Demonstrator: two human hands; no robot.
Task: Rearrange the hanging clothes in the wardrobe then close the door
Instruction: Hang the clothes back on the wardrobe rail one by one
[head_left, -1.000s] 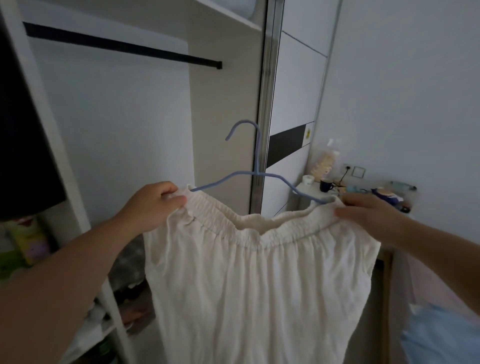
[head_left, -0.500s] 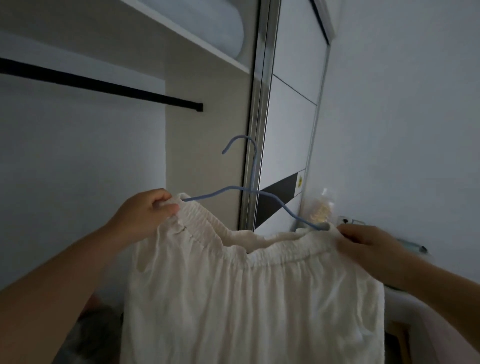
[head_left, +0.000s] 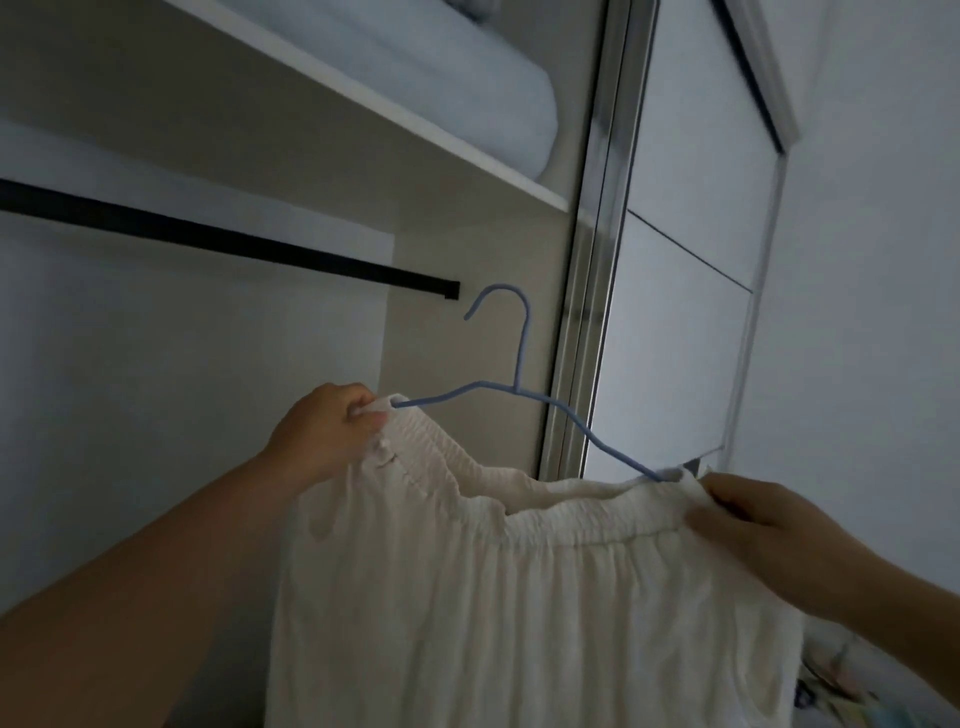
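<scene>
A white gathered garment (head_left: 519, 613) hangs from a thin blue hanger (head_left: 522, 364) held up in front of the open wardrobe. My left hand (head_left: 332, 431) grips the left end of the elastic waistband together with the hanger's tip. My right hand (head_left: 769, 525) pinches the right end of the waistband by the hanger's other tip. The hanger's hook sits just right of and slightly below the end of the black rail (head_left: 218, 244), not on it. The sliding door (head_left: 685, 291) stands to the right with its metal frame beside the hanger.
A white shelf (head_left: 395, 114) above the rail carries folded pale blue bedding (head_left: 426, 67). The wardrobe's beige side panel (head_left: 467, 332) is behind the hook. A plain wall (head_left: 872, 260) runs along the right, with blurred clutter at the lower right corner.
Both hands have lifted the garment and hanger higher, bringing the hook near the rail's right end. The view has tilted upward, so the lower shelves and side table have dropped out of sight.
</scene>
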